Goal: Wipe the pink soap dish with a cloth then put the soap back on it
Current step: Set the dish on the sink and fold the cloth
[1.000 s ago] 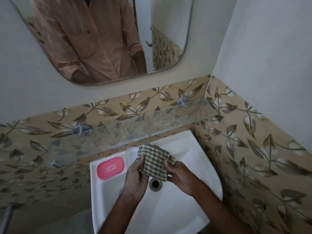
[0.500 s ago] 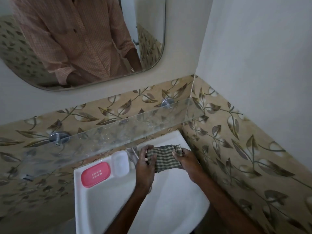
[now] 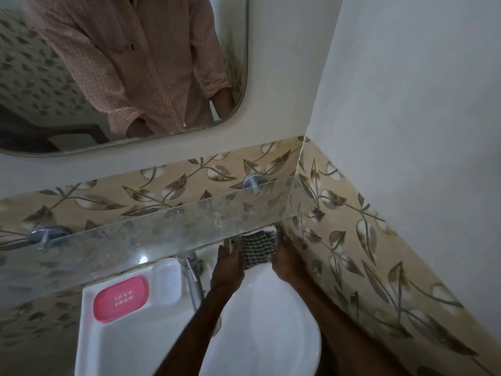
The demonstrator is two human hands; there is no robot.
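Observation:
The pink soap dish (image 3: pixel 121 298) lies bare on the back left ledge of the white sink (image 3: pixel 113 346). A white soap bar (image 3: pixel 168 283) rests just right of it on the ledge. The green checked cloth (image 3: pixel 256 249) is at the sink's back right corner, partly under the glass shelf. My left hand (image 3: pixel 227 267) holds its left edge and my right hand (image 3: pixel 284 260) holds its right edge, both far right of the dish.
A chrome tap (image 3: pixel 193 275) stands between the soap and my left hand. A clear glass shelf (image 3: pixel 162 234) on metal brackets overhangs the sink's back. Leaf-patterned tiles (image 3: pixel 352 253) line the right wall. A mirror (image 3: pixel 122 71) hangs above.
Both hands carried the cloth from over the drain back to the sink's rear right corner under the shelf. The view shifted so the dish and soap show fully.

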